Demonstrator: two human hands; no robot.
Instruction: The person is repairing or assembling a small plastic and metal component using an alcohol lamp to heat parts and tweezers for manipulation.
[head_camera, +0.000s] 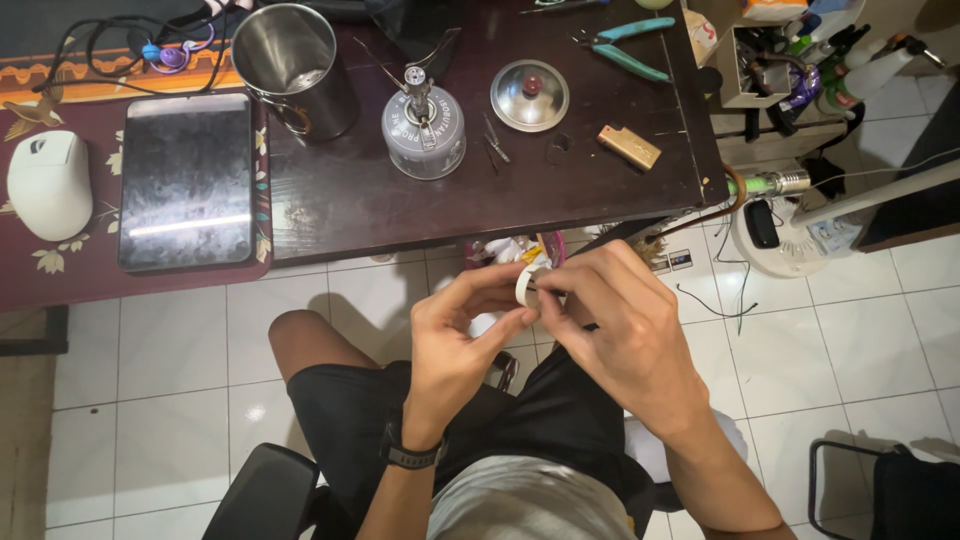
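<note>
Tape roll: I hold a small white roll of tape (527, 285) in front of my lap, just below the table (400, 200) edge.
Left hand: my left hand (455, 335) pinches the roll's rim, fingers closed on it.
Right hand: my right hand (615, 320) picks at the roll's side with closed fingertips.
Doing it well: I judge a steady roll and a nail under the loose end work best.
Labels: grey gas canister (423, 128) with a printed band, centre of table; small gold box (630, 147) to its right.

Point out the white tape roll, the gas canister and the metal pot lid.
white tape roll (526, 285), head view, outer rim between both hands' fingertips
gas canister (424, 135), head view, grey domed shoulder
metal pot lid (529, 96), head view, shiny top near its knob
</note>
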